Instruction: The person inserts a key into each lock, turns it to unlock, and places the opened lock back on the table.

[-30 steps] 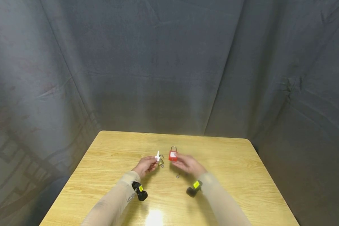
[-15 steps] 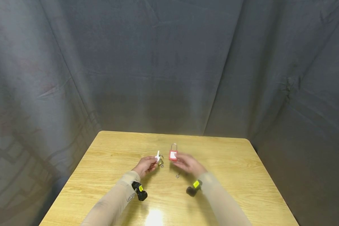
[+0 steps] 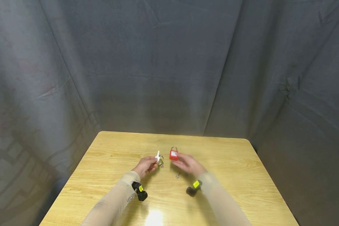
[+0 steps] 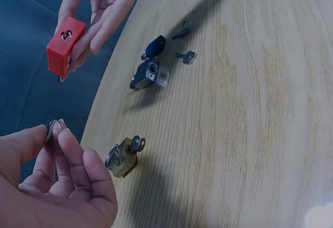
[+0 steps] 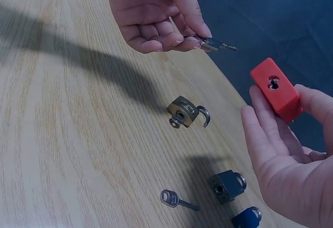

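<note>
Near the left hand (image 3: 146, 165), the right hand (image 3: 188, 164) holds a red padlock (image 5: 283, 99).

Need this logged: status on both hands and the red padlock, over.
Left hand pinching key ring, key protruding. Right hand holding red padlock, no key inserted. Nothing visible between key and padlock.

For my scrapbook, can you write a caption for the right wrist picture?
Left hand holds a key; right hand holds a red padlock, keyhole showing.

A grey curtain (image 3: 169, 66) (creased in places) hangs behind and beside the light wooden table (image 3: 243, 175).
</note>
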`<state>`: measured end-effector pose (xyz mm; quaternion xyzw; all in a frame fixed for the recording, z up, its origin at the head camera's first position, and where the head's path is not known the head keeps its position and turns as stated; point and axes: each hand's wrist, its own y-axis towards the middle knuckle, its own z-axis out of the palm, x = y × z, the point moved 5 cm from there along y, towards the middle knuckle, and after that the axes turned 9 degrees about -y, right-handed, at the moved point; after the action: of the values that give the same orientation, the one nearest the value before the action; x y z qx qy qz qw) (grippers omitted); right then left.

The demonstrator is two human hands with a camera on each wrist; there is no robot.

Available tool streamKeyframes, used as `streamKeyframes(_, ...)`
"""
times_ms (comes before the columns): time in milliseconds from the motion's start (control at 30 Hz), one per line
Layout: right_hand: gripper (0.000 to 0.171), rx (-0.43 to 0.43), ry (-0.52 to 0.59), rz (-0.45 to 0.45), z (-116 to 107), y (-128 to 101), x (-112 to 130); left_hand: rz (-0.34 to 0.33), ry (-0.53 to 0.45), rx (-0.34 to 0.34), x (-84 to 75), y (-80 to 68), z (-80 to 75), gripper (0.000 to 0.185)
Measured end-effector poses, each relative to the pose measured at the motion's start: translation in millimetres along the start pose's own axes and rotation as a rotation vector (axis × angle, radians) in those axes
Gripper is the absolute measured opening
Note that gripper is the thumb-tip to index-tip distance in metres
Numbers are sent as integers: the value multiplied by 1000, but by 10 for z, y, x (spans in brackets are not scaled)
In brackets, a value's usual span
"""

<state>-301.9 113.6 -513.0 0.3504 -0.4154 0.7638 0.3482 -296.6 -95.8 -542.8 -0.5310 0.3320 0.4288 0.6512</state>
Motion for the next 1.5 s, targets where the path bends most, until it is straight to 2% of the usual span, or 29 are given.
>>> streamKeyframes(467,50,-2,-96,-18,-1,19,1,0,11,29,4,-23,22,29)
streamKeyframes(667,51,6,-98,-17,5,47,-23,4,47,77,43,-40,56,32)
streamKeyframes(767,51,26,-88,-25,8,39,-31,5,56,105,51,-60,103,32)
streamKeyframes(900,49,96,-153,-83,12,-25,-16,7,92,137,48,-105,196,26)
streamKeyframes(1000,45,179,-397,-207,31,-106,21,14,151,181,47,-149,281,22)
streamKeyframes(1100,44,219,-635,-344,61,-187,67,14,208,233,62,-187,364,22)
streamKeyframes(1167,46,211,-825,-457,94,-241,107,14,240,265,75,-201,415,22)
streamKeyframes(1300,49,140,-1069,-600,143,-314,165,11,261,283,97,-190,484,22)
streamKeyframes(1367,50,107,-1132,-629,157,-332,176,11,255,279,101,-177,502,23)
streamKeyframes(1500,50,96,-1137,-617,162,-324,171,3,225,276,107,-157,513,25)
